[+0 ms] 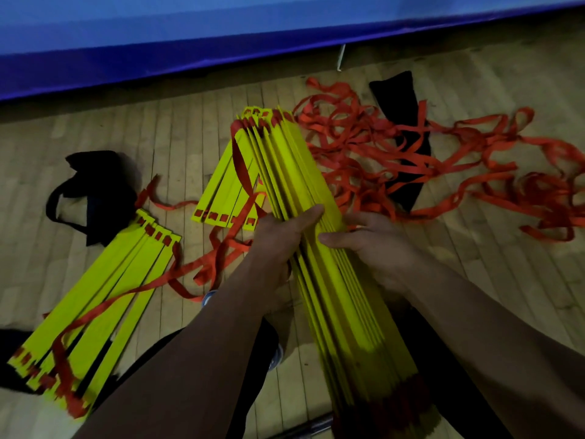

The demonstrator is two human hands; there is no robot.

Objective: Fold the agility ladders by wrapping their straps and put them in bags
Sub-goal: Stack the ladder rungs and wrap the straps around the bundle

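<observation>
A thick stack of yellow ladder rungs [319,236] lies lengthwise in front of me, held between both hands. My left hand [278,239] grips its left side, thumb on top. My right hand [370,245] grips the right side, thumb across the top. Loose orange straps [411,153] trail from the stack in a tangle to the right. One black bag [408,128] lies under those straps. Another black bag [95,191] lies at the left.
A second set of yellow rungs [95,308] lies fanned on the wooden floor at the lower left. A few more rungs [228,191] rest left of the held stack. A blue mat [158,42] borders the floor at the back. My dark-clad legs and a shoe [275,356] are below.
</observation>
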